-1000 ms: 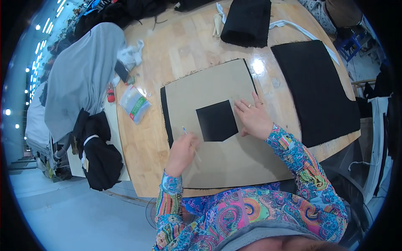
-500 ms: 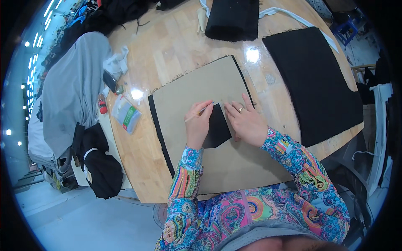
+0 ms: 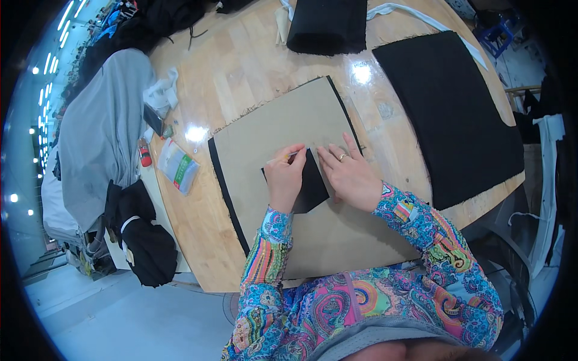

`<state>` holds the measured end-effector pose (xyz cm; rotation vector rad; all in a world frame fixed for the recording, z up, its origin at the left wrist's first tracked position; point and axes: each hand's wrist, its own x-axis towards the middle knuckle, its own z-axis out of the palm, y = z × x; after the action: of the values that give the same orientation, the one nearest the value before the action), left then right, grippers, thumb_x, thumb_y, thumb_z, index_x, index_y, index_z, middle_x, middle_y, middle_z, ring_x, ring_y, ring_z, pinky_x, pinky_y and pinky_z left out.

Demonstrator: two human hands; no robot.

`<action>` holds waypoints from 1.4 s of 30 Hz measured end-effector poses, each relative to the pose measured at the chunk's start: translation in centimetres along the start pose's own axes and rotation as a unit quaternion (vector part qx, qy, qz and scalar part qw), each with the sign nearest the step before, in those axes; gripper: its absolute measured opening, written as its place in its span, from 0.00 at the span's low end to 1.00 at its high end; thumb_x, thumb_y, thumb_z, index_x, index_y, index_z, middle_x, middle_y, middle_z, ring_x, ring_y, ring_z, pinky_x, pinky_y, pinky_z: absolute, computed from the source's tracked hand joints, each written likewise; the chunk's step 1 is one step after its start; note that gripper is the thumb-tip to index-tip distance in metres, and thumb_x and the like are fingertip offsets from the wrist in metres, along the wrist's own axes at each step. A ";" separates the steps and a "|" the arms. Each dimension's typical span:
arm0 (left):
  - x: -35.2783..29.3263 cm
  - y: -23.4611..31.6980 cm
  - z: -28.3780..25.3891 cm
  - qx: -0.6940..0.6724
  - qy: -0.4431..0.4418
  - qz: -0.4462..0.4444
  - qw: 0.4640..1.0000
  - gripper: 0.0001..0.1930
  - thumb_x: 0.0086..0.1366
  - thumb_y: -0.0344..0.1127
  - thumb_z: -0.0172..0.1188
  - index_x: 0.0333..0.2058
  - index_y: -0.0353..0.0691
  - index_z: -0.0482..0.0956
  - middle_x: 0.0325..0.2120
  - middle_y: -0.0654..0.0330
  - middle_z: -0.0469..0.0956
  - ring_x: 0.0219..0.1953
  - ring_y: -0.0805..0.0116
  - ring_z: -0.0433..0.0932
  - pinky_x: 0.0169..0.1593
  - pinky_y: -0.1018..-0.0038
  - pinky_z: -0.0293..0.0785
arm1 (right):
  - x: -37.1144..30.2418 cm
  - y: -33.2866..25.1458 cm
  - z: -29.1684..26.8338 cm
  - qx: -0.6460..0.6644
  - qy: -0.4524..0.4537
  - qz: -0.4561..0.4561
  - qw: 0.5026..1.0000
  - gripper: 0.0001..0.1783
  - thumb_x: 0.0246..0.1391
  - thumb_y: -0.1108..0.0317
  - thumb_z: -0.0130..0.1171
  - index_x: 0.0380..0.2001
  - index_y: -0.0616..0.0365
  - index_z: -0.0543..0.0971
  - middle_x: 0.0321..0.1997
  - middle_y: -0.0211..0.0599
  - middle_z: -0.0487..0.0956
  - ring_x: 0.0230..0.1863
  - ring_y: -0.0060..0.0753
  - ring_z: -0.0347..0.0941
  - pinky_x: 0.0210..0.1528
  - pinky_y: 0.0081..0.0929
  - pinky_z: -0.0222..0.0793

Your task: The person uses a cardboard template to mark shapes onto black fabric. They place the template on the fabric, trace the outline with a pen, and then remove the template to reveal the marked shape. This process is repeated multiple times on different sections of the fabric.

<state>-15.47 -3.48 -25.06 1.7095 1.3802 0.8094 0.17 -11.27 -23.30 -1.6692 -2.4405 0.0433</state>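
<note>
- Now I see the left hand (image 3: pixel 284 180) pinching a thin pale marker (image 3: pixel 282 159), likely chalk or a pencil, its fingers (image 3: pixel 295 151) closed together on it, at the top edge of the black square (image 3: pixel 313 186).
- My right hand (image 3: pixel 349 177) lies flat, fingers spread apart and clamped on nothing, pressing just beside the square's right edge on the tan cardboard sheet (image 3: pixel 283 120).
- That square sits near the middle of the cardboard, partly hidden under the left hand; its lower corner shows between the two wrists.
- Judging from this, the marking round the square looks to be under way at the upper edge; I cannot make out any drawn line, so how much is traced I cannot tell.
- Black fabric (image 3: pixel 226 192) peeks out along the cardboard's left and upper right edges, so the sheet lies on top of it.
- On the wooden bench (image 3: pixel 241 60), well apart from both hands, lie a large black cloth panel (image 3: pixel 448 114), a folded black piece (image 3: pixel 328 24) and a small clear packet (image 3: pixel 177 165).
</note>
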 end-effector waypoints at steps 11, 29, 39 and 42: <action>-1.5 0.4 -1.9 -0.042 0.067 -0.044 0.996 0.07 0.59 0.29 0.60 0.34 0.30 0.81 0.24 0.64 0.78 0.26 0.81 0.74 0.31 0.84 0.69 | 0.1 0.1 -0.5 0.035 -0.049 0.007 0.998 0.36 0.26 0.62 0.68 0.44 0.69 0.76 0.56 0.46 0.70 0.59 0.43 0.64 0.69 0.54 0.34; -2.1 -2.7 -6.6 -0.023 0.117 -0.111 0.987 0.08 0.59 0.30 0.61 0.35 0.31 0.80 0.24 0.64 0.79 0.25 0.83 0.73 0.29 0.85 0.67 | 0.2 0.0 -0.8 0.043 -0.087 0.005 0.995 0.43 0.25 0.60 0.73 0.49 0.69 0.72 0.58 0.43 0.67 0.61 0.40 0.62 0.70 0.54 0.32; -2.2 -3.3 -6.5 0.037 0.152 -0.065 0.986 0.08 0.58 0.30 0.60 0.33 0.31 0.81 0.21 0.64 0.79 0.23 0.82 0.73 0.28 0.83 0.68 | 0.2 -0.1 -1.1 0.047 -0.093 0.008 0.995 0.44 0.27 0.60 0.73 0.51 0.69 0.70 0.59 0.43 0.67 0.62 0.41 0.62 0.70 0.54 0.33; -2.3 -3.5 -6.8 -0.013 0.154 -0.094 0.983 0.08 0.59 0.30 0.61 0.34 0.31 0.81 0.23 0.65 0.78 0.24 0.83 0.72 0.28 0.85 0.66 | 0.3 0.0 -1.0 0.039 -0.094 0.004 0.995 0.43 0.26 0.60 0.73 0.50 0.68 0.71 0.59 0.43 0.67 0.62 0.40 0.62 0.70 0.53 0.33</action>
<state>-23.45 -4.15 -24.75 1.4482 1.7017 1.0086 0.21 -11.13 -22.30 -1.7120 -2.5276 0.3069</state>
